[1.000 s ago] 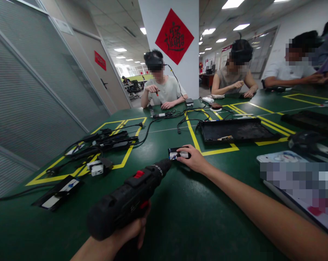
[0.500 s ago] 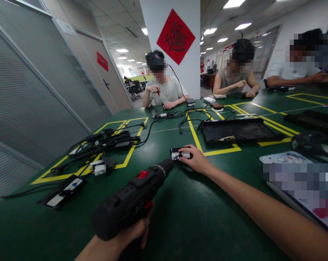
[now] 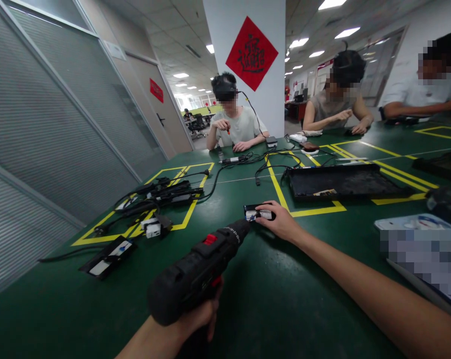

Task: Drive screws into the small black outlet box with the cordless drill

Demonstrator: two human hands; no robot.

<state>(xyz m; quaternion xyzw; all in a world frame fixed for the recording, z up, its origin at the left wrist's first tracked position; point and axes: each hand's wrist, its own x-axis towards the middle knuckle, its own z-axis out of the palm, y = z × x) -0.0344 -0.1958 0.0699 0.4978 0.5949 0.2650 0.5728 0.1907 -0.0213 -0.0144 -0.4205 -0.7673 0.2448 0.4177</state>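
My left hand (image 3: 202, 318) is wrapped round the grip of a black cordless drill (image 3: 195, 271) with red switches. The drill's chuck points away from me and meets the near left end of a small black part (image 3: 250, 214) with white labels and a bit of blue. My right hand (image 3: 283, 223) grips that part from its right side, thumb and fingers closed over it against the table. Whether the drill's bit touches a screw is hidden behind the chuck. A similar black part (image 3: 109, 257) with white pieces lies at the left.
Black cables and adapters (image 3: 165, 192) lie in a yellow-taped area on the green table (image 3: 270, 309). A black tray (image 3: 348, 180) sits beyond my right hand. A pale, partly blurred flat object (image 3: 416, 224) is at the right. Several people sit across the table.
The whole view has swung a little to the left, so things appear farther right. Both hands, the drill and the small black part keep about the same places relative to each other.
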